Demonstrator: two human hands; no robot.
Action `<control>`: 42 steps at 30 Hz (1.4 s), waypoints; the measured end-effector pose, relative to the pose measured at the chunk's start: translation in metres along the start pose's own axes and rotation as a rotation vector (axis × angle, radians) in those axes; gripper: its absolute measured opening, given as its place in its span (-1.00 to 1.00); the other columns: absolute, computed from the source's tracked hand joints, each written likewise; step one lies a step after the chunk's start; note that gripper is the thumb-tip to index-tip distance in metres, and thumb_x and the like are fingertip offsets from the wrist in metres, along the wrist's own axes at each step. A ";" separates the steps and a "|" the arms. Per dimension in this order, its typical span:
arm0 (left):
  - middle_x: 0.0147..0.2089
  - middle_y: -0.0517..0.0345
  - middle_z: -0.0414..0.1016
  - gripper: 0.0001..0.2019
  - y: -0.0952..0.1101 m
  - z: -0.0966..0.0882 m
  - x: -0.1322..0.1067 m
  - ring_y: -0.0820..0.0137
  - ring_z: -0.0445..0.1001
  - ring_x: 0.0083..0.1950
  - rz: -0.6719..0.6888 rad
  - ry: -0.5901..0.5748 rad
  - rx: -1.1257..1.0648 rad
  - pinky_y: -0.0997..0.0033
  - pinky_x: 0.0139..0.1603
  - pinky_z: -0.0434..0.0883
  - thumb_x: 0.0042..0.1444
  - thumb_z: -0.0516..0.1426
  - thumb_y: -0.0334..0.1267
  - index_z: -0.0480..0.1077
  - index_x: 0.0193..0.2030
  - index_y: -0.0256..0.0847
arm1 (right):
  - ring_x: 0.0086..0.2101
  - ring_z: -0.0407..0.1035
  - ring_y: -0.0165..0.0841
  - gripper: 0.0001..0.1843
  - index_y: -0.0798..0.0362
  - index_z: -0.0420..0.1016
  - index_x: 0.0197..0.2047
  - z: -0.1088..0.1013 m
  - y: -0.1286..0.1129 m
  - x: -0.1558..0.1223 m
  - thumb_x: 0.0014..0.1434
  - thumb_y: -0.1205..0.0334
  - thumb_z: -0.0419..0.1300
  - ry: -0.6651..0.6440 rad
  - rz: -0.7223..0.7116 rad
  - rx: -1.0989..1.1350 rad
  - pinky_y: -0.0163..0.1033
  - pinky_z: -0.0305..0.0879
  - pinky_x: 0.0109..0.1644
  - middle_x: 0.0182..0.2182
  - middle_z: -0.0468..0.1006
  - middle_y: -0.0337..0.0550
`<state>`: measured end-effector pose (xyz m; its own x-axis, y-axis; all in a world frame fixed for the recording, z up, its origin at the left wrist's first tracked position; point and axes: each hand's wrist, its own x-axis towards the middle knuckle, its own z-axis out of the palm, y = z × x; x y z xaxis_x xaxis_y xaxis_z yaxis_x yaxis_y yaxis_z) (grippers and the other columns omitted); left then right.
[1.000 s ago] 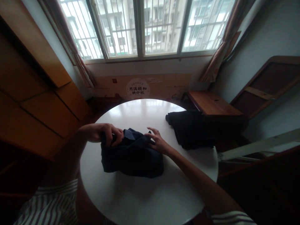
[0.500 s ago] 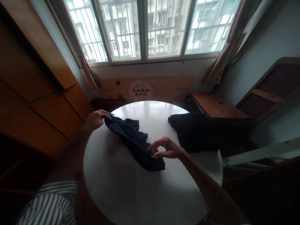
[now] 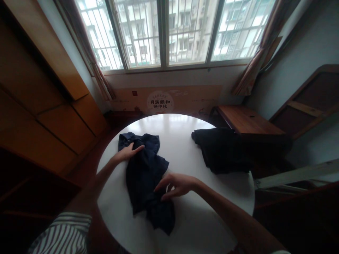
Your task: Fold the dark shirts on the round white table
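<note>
Here you are at the round white bench [image 3: 201,218], with a dark blue garment [image 3: 144,180] lying rumpled across its left half, one end toward the window [image 3: 189,35], the other pointing back at you. Your left hand [image 3: 129,152] is on the far part, near what looks like a collar, thumb out along the cloth. Some fingers are lost against the dark fabric, so I can't tell whether you've pinched it or are simply pressing; either way, that spot would suit steadying the upper end.

Over to your right hand [image 3: 180,184]: loosely curved, a clear gap between thumb and forefinger, tips over the garment's right edge lower down. No fold shows caught between them. Hands well apart like that, one high and one low, probably give you control along the length of the cloth. Down below, the near end trails into a crumpled point, resting on the bench.

Off to the right, well apart from your work, a black cloth bundle [image 3: 219,148] lies at the bench's edge, looking folded; out there it leaves you elbow room, I'd judge.
</note>
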<state>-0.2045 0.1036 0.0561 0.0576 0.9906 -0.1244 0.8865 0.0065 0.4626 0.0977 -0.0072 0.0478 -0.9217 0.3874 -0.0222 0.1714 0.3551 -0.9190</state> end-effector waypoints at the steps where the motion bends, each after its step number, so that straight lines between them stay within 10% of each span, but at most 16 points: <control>1: 0.27 -0.41 0.36 -0.16 0.005 0.010 0.003 -0.08 0.40 0.26 0.037 0.007 -0.020 0.08 0.23 0.34 0.10 0.14 0.25 0.21 0.32 -0.41 | -0.21 0.52 -0.35 -0.49 0.05 0.53 0.13 0.003 -0.002 0.001 0.13 0.06 0.35 -0.095 -0.016 0.081 -0.36 0.44 -0.20 -0.11 0.62 -0.07; 4: 0.42 -0.32 0.15 -0.22 0.027 0.044 0.008 -0.01 0.17 0.42 0.313 0.055 -0.139 0.06 0.41 0.12 0.06 0.22 -0.07 0.14 0.37 -0.40 | -0.37 0.54 -0.35 -0.51 0.12 0.56 0.02 0.000 0.003 0.002 0.18 -0.07 0.29 0.020 -0.028 0.203 -0.32 0.46 -0.30 -0.27 0.64 -0.06; 9: 0.19 -0.07 0.44 -0.33 0.070 0.075 -0.010 0.20 0.41 0.21 0.863 -0.155 -0.372 0.16 0.27 0.30 -0.08 0.02 -0.55 0.35 0.26 -0.25 | -0.36 0.48 -0.29 -0.70 0.08 0.55 -0.17 -0.049 0.034 -0.017 0.27 0.03 0.14 1.120 0.015 -0.218 -0.22 0.45 -0.32 -0.34 0.57 -0.06; 12: 0.01 -0.01 0.49 -0.42 0.089 0.065 -0.031 0.24 0.49 0.03 0.998 -0.368 -0.352 0.26 0.10 0.40 -0.09 0.01 -0.58 0.52 0.07 -0.19 | -0.19 0.45 -0.20 -0.60 0.11 0.48 0.07 -0.076 0.049 -0.035 0.16 0.27 0.12 1.349 0.156 -0.468 -0.16 0.46 -0.19 -0.10 0.50 0.08; 16: 0.07 -0.02 0.49 -0.57 0.093 0.042 -0.041 0.18 0.45 0.10 0.900 -0.447 -0.417 0.25 0.16 0.36 0.07 0.17 -0.41 0.50 0.11 -0.18 | -0.21 0.46 -0.24 -0.43 0.17 0.38 0.22 -0.087 0.054 -0.048 0.11 0.39 0.09 1.160 0.381 -0.449 -0.17 0.43 -0.08 0.00 0.51 0.13; 22: -0.10 -0.05 0.62 -0.38 0.058 0.021 -0.027 0.16 0.57 -0.11 0.292 -0.478 -0.537 0.27 -0.11 0.49 0.00 0.34 -0.02 0.45 0.17 -0.29 | -0.19 0.48 -0.20 -0.40 0.15 0.48 0.13 -0.084 0.037 -0.056 0.15 -0.08 0.27 0.811 0.557 -0.315 -0.19 0.40 -0.08 -0.14 0.58 0.07; 27: -0.11 0.03 0.64 -0.61 0.039 -0.004 -0.033 0.20 0.57 -0.11 0.396 -0.471 -0.580 0.32 -0.09 0.50 0.10 0.28 -0.04 0.58 -0.03 -0.27 | 0.01 0.39 -0.07 -0.01 0.09 0.38 0.23 -0.084 0.029 -0.066 -0.22 -0.16 0.49 0.541 0.689 -0.385 -0.16 0.39 -0.03 0.13 0.37 0.15; 30: -0.13 0.04 0.64 -0.68 0.036 -0.017 -0.042 0.23 0.58 -0.14 0.482 -0.280 -0.601 0.33 -0.10 0.51 0.14 0.25 -0.09 0.57 -0.06 -0.26 | -0.23 0.45 -0.22 -0.37 0.10 0.54 -0.03 -0.085 0.027 -0.067 -0.09 -0.11 0.43 0.415 0.621 -0.341 -0.23 0.39 -0.23 -0.13 0.52 0.01; 37: -0.09 0.00 0.64 -0.60 0.017 -0.058 -0.047 0.19 0.60 -0.12 0.726 -0.024 -0.563 0.28 -0.07 0.55 0.04 0.35 -0.13 0.56 0.03 -0.19 | -0.56 0.45 -0.35 -0.58 0.07 0.43 -0.29 -0.085 -0.008 -0.074 0.09 -0.15 0.27 0.508 0.303 0.025 -0.28 0.39 -0.50 -0.54 0.48 -0.26; 42: -0.17 0.05 0.64 -0.62 0.034 -0.106 -0.001 0.24 0.59 -0.18 0.709 0.237 -0.420 0.31 -0.10 0.52 0.04 0.33 -0.05 0.58 -0.05 -0.21 | -0.67 0.37 -0.35 -0.56 0.04 0.48 -0.11 -0.136 -0.054 -0.062 0.18 -0.15 0.19 0.929 0.202 -0.207 -0.29 0.26 -0.66 -0.55 0.49 -0.23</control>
<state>-0.2228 0.1174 0.1651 0.3951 0.7818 0.4823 0.4308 -0.6214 0.6544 0.1927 0.0655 0.1522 -0.2414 0.9430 0.2290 0.4363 0.3163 -0.8424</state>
